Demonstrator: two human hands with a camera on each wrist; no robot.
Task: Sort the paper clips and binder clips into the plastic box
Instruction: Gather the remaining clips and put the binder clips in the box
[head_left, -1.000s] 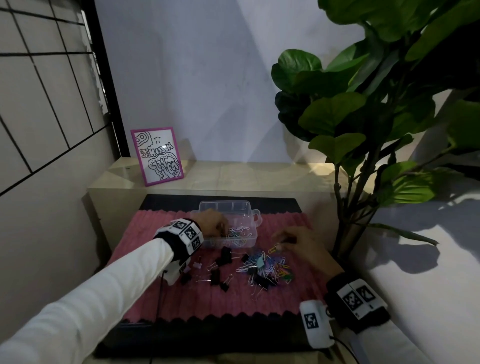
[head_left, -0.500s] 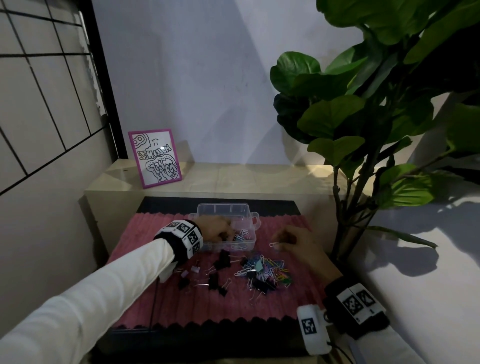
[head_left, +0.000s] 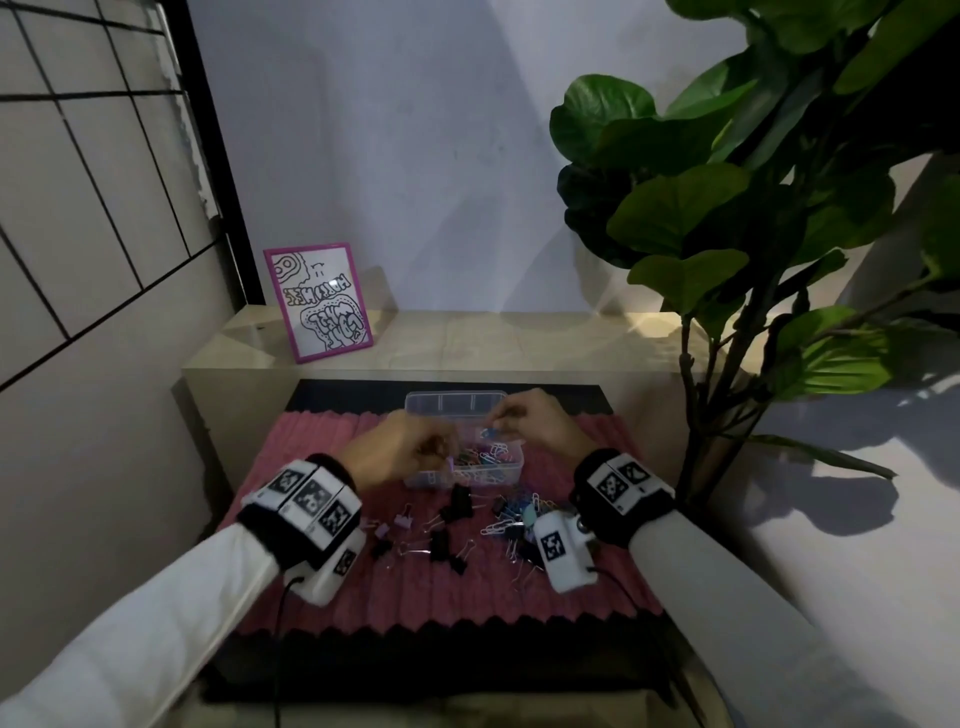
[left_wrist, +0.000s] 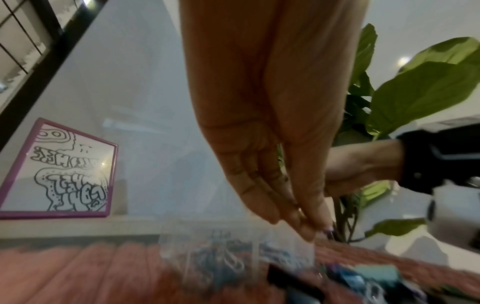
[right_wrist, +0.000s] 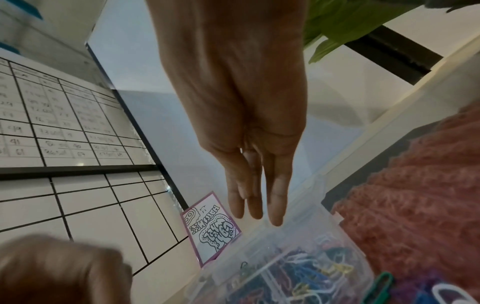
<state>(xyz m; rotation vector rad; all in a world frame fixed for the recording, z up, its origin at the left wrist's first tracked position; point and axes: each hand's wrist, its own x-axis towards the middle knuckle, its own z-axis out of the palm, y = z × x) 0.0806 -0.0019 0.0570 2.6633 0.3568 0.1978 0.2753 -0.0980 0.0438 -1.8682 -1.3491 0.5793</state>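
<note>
The clear plastic box (head_left: 457, 399) stands at the far side of the pink mat (head_left: 415, 587), its near compartment full of coloured paper clips (right_wrist: 298, 273). My left hand (head_left: 441, 449) is at the box's left front; its fingertips (left_wrist: 309, 226) meet in a pinch with a bit of a purple paper clip (left_wrist: 328, 232) showing. Over the box hangs my right hand (head_left: 496, 423), fingers (right_wrist: 255, 211) straight and nothing between them. A blue paper clip (head_left: 488, 432) shows just under them. Loose clips (head_left: 519, 512) and black binder clips (head_left: 460, 501) lie on the mat.
A pink-framed drawing (head_left: 319, 301) leans on the pale ledge (head_left: 519, 343) behind the mat. A large leafy plant (head_left: 701, 234) stands at the right, its stem close to the mat's right edge. A gridded board covers the left wall.
My right hand has come from the pile at the right up to the box. The left hand has stayed at the box's left front.
</note>
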